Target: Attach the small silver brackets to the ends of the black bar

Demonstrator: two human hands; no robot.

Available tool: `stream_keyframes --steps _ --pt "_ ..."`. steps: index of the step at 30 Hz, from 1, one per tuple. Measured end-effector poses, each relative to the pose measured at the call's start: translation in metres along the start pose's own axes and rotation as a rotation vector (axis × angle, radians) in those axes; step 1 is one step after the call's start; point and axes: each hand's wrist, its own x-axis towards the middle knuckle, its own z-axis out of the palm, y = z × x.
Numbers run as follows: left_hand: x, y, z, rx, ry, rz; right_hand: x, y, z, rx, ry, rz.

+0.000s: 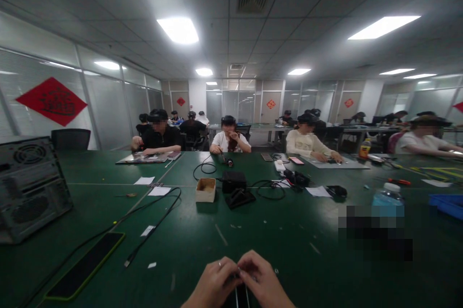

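At the bottom centre my left hand (216,281) and my right hand (263,280) meet, fingertips pinched together. Between them is something small that I cannot make out. Both hands are closed, and a ring shows on a finger of the left one. Directly below the fingertips, a narrow dark piece with bright, straight edges (242,297) runs toward me; its kind is unclear, and the hands partly cover it. Just right of my right hand lies a tiny pale ring (276,272) on the green tabletop (188,245).
A black cable (144,238) and a dark, green-edged mat (87,267) lie left, beyond them a computer case (32,189). Ahead stand a small open box (206,190) and a black box (234,181). A bottle (388,197) and blue tray (448,205) are right. Several people sit opposite.
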Motion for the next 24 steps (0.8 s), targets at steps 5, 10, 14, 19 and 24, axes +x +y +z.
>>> stream_keyframes --steps 5,10,14,19,24 --pt "0.005 0.008 -0.008 -0.035 0.008 0.023 -0.001 0.002 -0.001 0.041 0.006 0.005" --pt "0.007 0.012 -0.012 -0.071 0.029 0.021 -0.001 0.004 -0.002 0.006 -0.016 0.015" --pt "0.007 0.011 -0.013 -0.06 0.038 0.006 -0.002 0.003 -0.005 -0.159 -0.017 -0.029" --pt "0.006 0.01 -0.012 -0.072 0.016 -0.057 -0.004 -0.001 -0.003 -0.293 0.005 -0.047" --pt "0.007 0.013 -0.01 -0.143 -0.006 -0.227 -0.005 0.0 -0.001 -0.386 0.085 -0.147"
